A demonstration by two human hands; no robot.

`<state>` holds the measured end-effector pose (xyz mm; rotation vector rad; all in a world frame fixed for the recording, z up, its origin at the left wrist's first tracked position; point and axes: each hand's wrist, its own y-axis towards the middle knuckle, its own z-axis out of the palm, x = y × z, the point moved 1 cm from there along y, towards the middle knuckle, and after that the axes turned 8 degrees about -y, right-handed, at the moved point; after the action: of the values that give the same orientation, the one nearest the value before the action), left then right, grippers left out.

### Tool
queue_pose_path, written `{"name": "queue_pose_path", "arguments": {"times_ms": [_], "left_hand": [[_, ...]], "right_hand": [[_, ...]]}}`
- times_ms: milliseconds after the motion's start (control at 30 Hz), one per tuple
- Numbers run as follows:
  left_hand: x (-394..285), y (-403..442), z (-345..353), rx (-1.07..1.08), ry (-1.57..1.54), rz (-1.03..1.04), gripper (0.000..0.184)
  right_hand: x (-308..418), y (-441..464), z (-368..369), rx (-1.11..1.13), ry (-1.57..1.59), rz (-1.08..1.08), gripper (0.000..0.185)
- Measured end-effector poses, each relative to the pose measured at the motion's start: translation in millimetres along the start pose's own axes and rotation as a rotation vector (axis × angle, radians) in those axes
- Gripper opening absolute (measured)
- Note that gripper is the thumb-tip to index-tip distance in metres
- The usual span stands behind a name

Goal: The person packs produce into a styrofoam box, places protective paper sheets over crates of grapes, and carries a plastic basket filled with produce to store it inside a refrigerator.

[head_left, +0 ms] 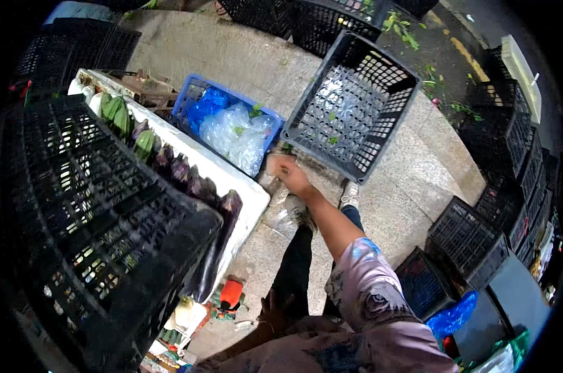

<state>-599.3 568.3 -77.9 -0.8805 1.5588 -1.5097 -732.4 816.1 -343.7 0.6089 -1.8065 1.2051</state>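
My right hand (286, 172) reaches forward with its fingers curled closed, between the corner of a blue plastic crate (270, 112) and a large black crate (398, 118). Its fingers are slightly blurred, and whatever may be in them cannot be made out. Clear plastic bags (236, 129) and a blue bag (208, 105) fill the blue crate. The black crate stands open-side up, with a few green leaf scraps on its floor. My left hand (274, 311) is low by my dark trouser leg, fingers spread, holding nothing.
A white foam box (251, 198) on the left holds purple eggplants (180, 169) and green vegetables (115, 115). A black crate (101, 205) partly covers it. Stacked black crates (468, 236) line the right side. Leaf scraps (406, 31) litter the ground at the top right.
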Motion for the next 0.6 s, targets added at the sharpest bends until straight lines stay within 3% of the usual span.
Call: {"name": "queue_pose_path", "arguments": {"times_ms": [33, 67, 267, 333, 367, 400, 467, 500, 533, 600], "left_hand": [[-13.3, -11.0, -11.7, 0.031, -0.058, -0.035, 0.075], [-17.4, -9.0, -13.7, 0.033, -0.081, -0.037, 0.075], [-21.7, 5.3, 7.7, -0.029, -0.151, -0.033, 0.076], [-23.9, 6.2, 14.8, -0.041, -0.165, -0.042, 0.076], [-24.2, 8.6, 18.2, -0.049, -0.168, -0.049, 0.077], [-25.6, 11.3, 21.1, -0.057, -0.173, -0.05, 0.077], [-25.9, 17.6, 31.5, -0.072, -0.162, -0.052, 0.077], [-26.8, 20.0, 37.0, -0.085, -0.153, -0.053, 0.077], [-26.5, 24.5, 45.2, -0.113, -0.135, -0.061, 0.078], [-38.1, 27.5, 52.7, -0.188, -0.093, -0.109, 0.077]], "right_hand": [[5.7, 20.0, 11.2, -0.012, 0.069, -0.05, 0.033], [12.7, 41.8, 16.5, 0.032, -0.331, -0.216, 0.046], [42.7, 76.3, 60.1, 0.216, -0.29, -0.154, 0.068], [38.4, 75.9, 63.1, 0.378, -0.622, -0.021, 0.076], [32.5, 76.6, 63.0, 0.23, -0.641, -0.154, 0.064], [20.3, 85.4, 68.9, 0.234, -0.647, -0.165, 0.064], [3.1, 96.5, 67.4, 0.359, -0.647, -0.204, 0.038], [56.4, 75.3, 23.7, 0.194, -0.583, -0.33, 0.017], [69.3, 69.9, 7.2, 0.193, -0.599, -0.338, 0.017], [96.3, 60.9, -26.1, 0.346, 0.505, 0.282, 0.016]]}}
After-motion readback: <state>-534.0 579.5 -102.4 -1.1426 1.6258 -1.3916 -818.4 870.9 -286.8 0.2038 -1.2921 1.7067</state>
